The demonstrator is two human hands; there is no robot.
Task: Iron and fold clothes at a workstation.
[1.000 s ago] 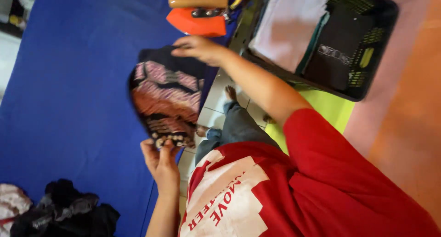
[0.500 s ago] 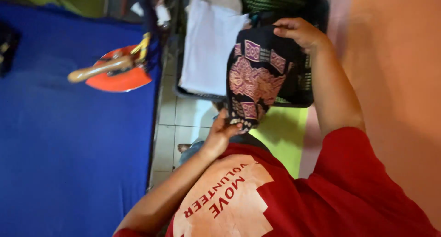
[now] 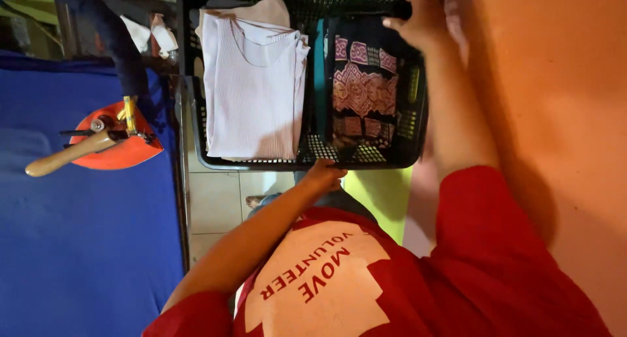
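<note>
In the basket: the dark patterned cloth [image 3: 362, 92] lies folded in the right part of the black plastic basket [image 3: 196, 125], its pink and maroon bands facing up; its top end sits under the person's hand at the far rim, its lower end near the near rim.

Right hand [image 3: 421, 17]: at the far right corner of the basket, fingers curled down over the top edge of the patterned cloth; it seems to grip the cloth there, though the fingertips are partly hidden, so how firm the hold is I cannot tell.

Left hand [image 3: 324, 176]: at the near rim of the basket, just below the cloth's lower end; fingers bent and resting against the rim; whether it holds anything I cannot tell.

Beside the cloth in the basket: a folded pale ribbed top [image 3: 251, 82] fills the left part; a narrow teal strip [image 3: 319, 76] stands between the top and the patterned cloth.

Left of the basket: a blue padded board [image 3: 85, 245] runs alongside, apart from the basket by a strip of tiled floor [image 3: 215, 206]; on the board lies an orange-based iron [image 3: 114, 144] with a wooden handle [image 3: 62, 157] pointing away from the basket.

Below the basket: the person's red shirt [image 3: 457, 272] with a pale cross-shaped patch; a yellow-green surface [image 3: 379, 196] shows just under the basket's near rim.

Right of the basket: an orange wall [image 3: 562, 115].
</note>
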